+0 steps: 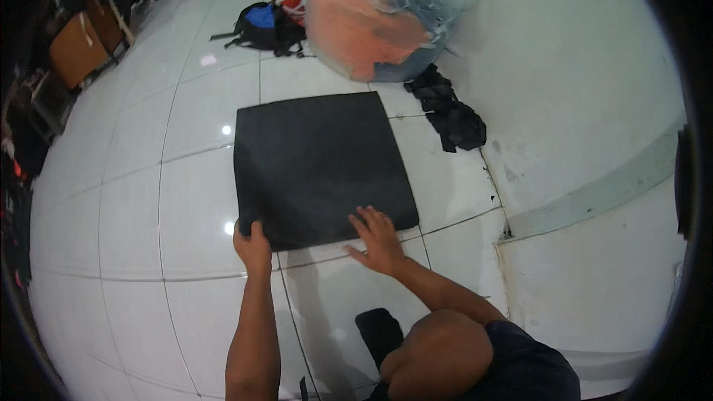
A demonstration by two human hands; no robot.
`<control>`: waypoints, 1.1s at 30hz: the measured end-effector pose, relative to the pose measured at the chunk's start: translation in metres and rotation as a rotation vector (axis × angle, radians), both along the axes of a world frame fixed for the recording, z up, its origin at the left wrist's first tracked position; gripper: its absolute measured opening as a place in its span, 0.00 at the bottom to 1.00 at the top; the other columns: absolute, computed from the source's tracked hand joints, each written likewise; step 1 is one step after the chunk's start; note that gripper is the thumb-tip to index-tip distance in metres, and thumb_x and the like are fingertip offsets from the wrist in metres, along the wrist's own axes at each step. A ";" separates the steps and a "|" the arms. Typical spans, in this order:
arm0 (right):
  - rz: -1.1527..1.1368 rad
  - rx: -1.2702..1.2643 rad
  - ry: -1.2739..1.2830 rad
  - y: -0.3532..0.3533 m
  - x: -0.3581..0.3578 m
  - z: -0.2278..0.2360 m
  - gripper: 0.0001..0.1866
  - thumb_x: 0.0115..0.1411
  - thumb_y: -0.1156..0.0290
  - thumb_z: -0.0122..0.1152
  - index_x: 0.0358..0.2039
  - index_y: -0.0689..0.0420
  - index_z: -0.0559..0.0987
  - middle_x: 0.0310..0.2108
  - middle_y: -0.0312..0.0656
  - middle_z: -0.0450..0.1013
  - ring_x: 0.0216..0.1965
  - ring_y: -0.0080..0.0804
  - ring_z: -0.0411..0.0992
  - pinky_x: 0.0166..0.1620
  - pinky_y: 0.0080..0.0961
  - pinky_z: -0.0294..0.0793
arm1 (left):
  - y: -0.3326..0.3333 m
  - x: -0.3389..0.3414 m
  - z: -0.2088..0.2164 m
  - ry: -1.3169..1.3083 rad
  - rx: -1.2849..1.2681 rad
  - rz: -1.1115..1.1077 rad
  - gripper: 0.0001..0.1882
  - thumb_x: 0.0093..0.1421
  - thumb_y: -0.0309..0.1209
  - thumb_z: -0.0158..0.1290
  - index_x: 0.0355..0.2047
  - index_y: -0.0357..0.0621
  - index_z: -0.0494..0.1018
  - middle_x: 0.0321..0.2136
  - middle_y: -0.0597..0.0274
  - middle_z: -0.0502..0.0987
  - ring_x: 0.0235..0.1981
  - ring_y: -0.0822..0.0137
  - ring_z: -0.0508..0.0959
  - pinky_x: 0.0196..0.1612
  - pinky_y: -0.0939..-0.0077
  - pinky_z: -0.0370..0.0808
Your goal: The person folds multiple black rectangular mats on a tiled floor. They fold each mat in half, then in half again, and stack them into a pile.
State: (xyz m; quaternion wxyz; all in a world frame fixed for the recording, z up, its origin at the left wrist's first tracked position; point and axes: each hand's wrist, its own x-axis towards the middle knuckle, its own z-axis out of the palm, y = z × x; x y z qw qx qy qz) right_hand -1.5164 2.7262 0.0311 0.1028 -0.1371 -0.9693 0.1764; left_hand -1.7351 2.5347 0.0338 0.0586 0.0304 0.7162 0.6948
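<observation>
On my feed: big orange-filled translucent bag (pixel 386 18). Relative to it I've got black backpack (pixel 261 28) with blue patch just left, crumpled black cloth (pixel 451 113) near its lower right, brown panel (pixel 79 50) far left.

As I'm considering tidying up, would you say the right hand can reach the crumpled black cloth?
Probably yes, perhaps with a lean: between the right hand and the crumpled black cloth lie only a flat black sheet and floor tiles.

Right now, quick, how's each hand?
Left hand: at a corner of the black sheet; grip can't be told.
Right hand: open, at the sheet's near edge.
</observation>
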 end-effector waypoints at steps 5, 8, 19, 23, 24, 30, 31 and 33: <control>-0.082 -0.008 -0.156 -0.004 -0.020 -0.017 0.45 0.60 0.35 0.54 0.63 0.61 0.66 0.64 0.57 0.58 0.69 0.55 0.51 0.69 0.53 0.44 | 0.043 0.007 0.052 0.195 -0.141 -0.190 0.17 0.57 0.28 0.55 0.44 0.27 0.74 0.38 0.49 0.79 0.38 0.58 0.79 0.43 0.67 0.75; -0.093 -0.061 -0.050 -0.003 -0.017 -0.019 0.44 0.59 0.35 0.55 0.62 0.61 0.67 0.64 0.57 0.57 0.68 0.54 0.51 0.69 0.53 0.45 | 0.089 0.020 0.086 0.495 -0.288 -0.310 0.17 0.56 0.27 0.55 0.44 0.30 0.74 0.38 0.45 0.79 0.39 0.49 0.80 0.43 0.63 0.75; -0.144 -0.159 -0.046 -0.001 -0.014 -0.041 0.36 0.59 0.45 0.60 0.57 0.60 0.70 0.60 0.54 0.64 0.62 0.50 0.60 0.63 0.54 0.53 | 0.190 0.093 0.063 0.455 -0.881 -1.144 0.20 0.59 0.37 0.58 0.48 0.37 0.76 0.42 0.43 0.78 0.47 0.45 0.77 0.50 0.55 0.73; -0.122 -0.245 -0.321 0.000 -0.010 -0.042 0.34 0.63 0.38 0.51 0.53 0.58 0.77 0.54 0.55 0.68 0.59 0.51 0.63 0.66 0.52 0.50 | 0.172 0.063 0.038 0.390 -0.557 -0.849 0.33 0.58 0.50 0.57 0.54 0.35 0.72 0.50 0.40 0.75 0.51 0.46 0.76 0.55 0.55 0.71; -0.116 -0.276 -0.326 0.000 -0.010 -0.041 0.34 0.63 0.37 0.50 0.49 0.58 0.78 0.51 0.56 0.70 0.57 0.51 0.65 0.65 0.53 0.50 | 0.168 0.052 0.033 0.279 -0.556 -0.622 0.37 0.57 0.53 0.57 0.55 0.33 0.70 0.52 0.38 0.74 0.53 0.45 0.75 0.57 0.56 0.70; -0.103 -0.278 -0.341 0.002 -0.014 -0.036 0.33 0.61 0.37 0.53 0.42 0.60 0.79 0.45 0.58 0.72 0.52 0.52 0.67 0.61 0.53 0.54 | 0.169 0.013 0.016 -0.251 -0.857 -0.587 0.37 0.56 0.44 0.59 0.54 0.23 0.68 0.52 0.35 0.73 0.54 0.43 0.75 0.58 0.59 0.69; -0.085 -0.280 -0.385 0.001 -0.011 -0.035 0.35 0.59 0.38 0.56 0.47 0.61 0.77 0.48 0.57 0.70 0.54 0.53 0.65 0.61 0.50 0.54 | 0.171 0.010 0.017 -0.320 -0.773 -0.591 0.36 0.56 0.43 0.58 0.55 0.23 0.68 0.52 0.37 0.74 0.54 0.44 0.75 0.57 0.60 0.69; -0.082 -0.233 -0.297 -0.003 -0.001 -0.032 0.37 0.58 0.39 0.58 0.50 0.63 0.74 0.49 0.54 0.68 0.55 0.52 0.63 0.60 0.47 0.55 | 0.174 0.011 0.020 -0.476 -0.606 -0.586 0.34 0.56 0.39 0.58 0.56 0.25 0.67 0.52 0.39 0.74 0.54 0.46 0.75 0.56 0.64 0.70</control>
